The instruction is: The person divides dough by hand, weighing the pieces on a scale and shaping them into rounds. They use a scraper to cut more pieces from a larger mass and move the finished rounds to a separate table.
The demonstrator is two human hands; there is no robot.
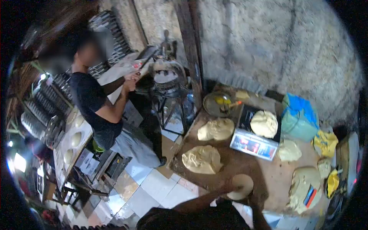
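A round, smooth ball of dough [243,184] is at the near edge of the brown work table [260,172]. My left hand [229,187] is closed on its left side, dark and blurred. My right hand [250,200] is at the ball's lower right, in deep shadow, and its fingers cannot be made out. Beyond the ball, a rough lump of dough [202,159] and another lump [216,129] lie on the left of the table. A scale [254,145] with a printed front carries a further dough piece [264,124].
Right of the scale are a small dough piece [289,150], a flat dough mass [303,186] with a red-and-blue item [309,197], a blue-green bag [301,117] and yellow bags [326,143]. A round pan [217,104] stands behind. A co-worker [92,92] stands left, near a metal stand [166,86].
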